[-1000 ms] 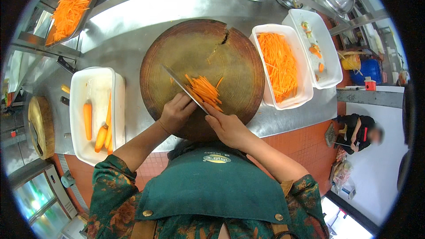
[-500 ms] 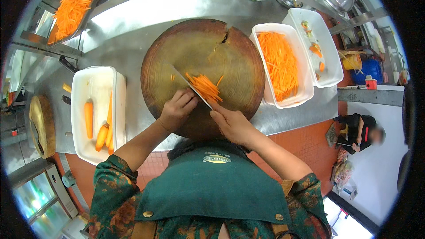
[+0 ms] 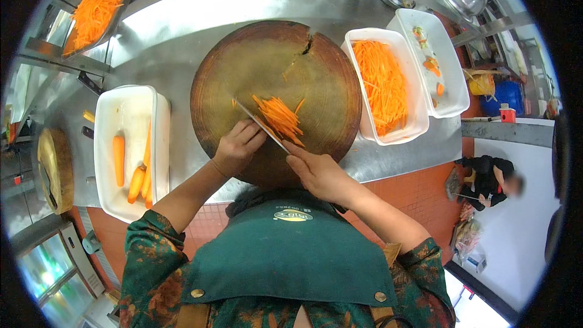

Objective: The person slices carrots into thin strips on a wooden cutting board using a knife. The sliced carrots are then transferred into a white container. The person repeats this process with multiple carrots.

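The right hand (image 3: 323, 176) grips a knife (image 3: 260, 123), apparently slicing carrot strips (image 3: 282, 117) beyond it; the next cut needs the bunched left hand (image 3: 237, 148), hold unclear, kept back.

Apron: we see a plain, dark green apron (image 3: 285, 267) over the front of the body.
Emblem: we make out a small oval emblem (image 3: 293, 214) in yellow and white, with tiny pale print beside it.
Studs: we count two round, brass-coloured studs (image 3: 197, 293), one near each corner of the bib.
Straps: we find brown straps (image 3: 193, 314) below the studs.
Sleeves: we note dark green sleeves (image 3: 152, 267) with a rust and gold floral print, ending near the elbows.
Hands: we see the left hand (image 3: 239, 147) and right hand (image 3: 320, 175) ungloved.
Left wrist: we spot a thin band (image 3: 220, 170).
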The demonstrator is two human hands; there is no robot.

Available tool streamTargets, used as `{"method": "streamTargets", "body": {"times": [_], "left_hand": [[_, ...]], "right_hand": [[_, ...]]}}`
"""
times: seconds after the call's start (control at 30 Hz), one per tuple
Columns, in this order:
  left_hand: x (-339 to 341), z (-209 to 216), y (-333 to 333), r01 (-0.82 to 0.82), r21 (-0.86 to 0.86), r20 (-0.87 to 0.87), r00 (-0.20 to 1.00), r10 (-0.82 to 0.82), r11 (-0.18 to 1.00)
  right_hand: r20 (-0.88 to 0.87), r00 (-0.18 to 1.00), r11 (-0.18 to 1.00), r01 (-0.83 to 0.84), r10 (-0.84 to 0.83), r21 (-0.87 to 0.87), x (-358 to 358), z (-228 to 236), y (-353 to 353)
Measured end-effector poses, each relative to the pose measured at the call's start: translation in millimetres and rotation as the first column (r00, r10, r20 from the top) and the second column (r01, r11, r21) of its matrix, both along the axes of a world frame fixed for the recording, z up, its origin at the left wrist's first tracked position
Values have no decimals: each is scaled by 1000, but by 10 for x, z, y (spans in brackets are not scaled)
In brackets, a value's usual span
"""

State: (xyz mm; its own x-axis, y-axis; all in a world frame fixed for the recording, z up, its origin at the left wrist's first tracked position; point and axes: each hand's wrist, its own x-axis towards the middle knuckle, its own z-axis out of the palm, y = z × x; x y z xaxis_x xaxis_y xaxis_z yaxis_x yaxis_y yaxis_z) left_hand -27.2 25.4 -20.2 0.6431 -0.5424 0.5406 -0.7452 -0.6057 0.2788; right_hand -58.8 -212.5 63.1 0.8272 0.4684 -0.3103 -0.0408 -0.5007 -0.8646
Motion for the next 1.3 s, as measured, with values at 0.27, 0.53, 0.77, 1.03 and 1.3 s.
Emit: {"method": "streamTargets", "body": {"times": [0.27, 0.53, 0.77, 1.03, 1.3], "left_hand": [[-18, -44, 13, -32, 46, 10, 999, 31, 998], [-8, -32, 4, -8, 38, 19, 1000, 7, 999], [-33, -60, 18, -42, 40, 20, 999, 41, 998], [-41, -32, 29, -40, 55, 23, 999, 39, 998], [-19, -17, -7, -33, 25, -8, 999, 33, 999]], "right_hand": [[-111, 994, 1000, 24, -25, -9, 90, -15, 82], [-210, 977, 997, 17, -32, -73, 98, 48, 65], [-190, 982, 998, 0, -10, -56, -28, 112, 44], [-247, 969, 999, 19, -29, -43, 70, 133, 53], [-427, 898, 978, 170, -104, 120, 120, 11, -6]]}}
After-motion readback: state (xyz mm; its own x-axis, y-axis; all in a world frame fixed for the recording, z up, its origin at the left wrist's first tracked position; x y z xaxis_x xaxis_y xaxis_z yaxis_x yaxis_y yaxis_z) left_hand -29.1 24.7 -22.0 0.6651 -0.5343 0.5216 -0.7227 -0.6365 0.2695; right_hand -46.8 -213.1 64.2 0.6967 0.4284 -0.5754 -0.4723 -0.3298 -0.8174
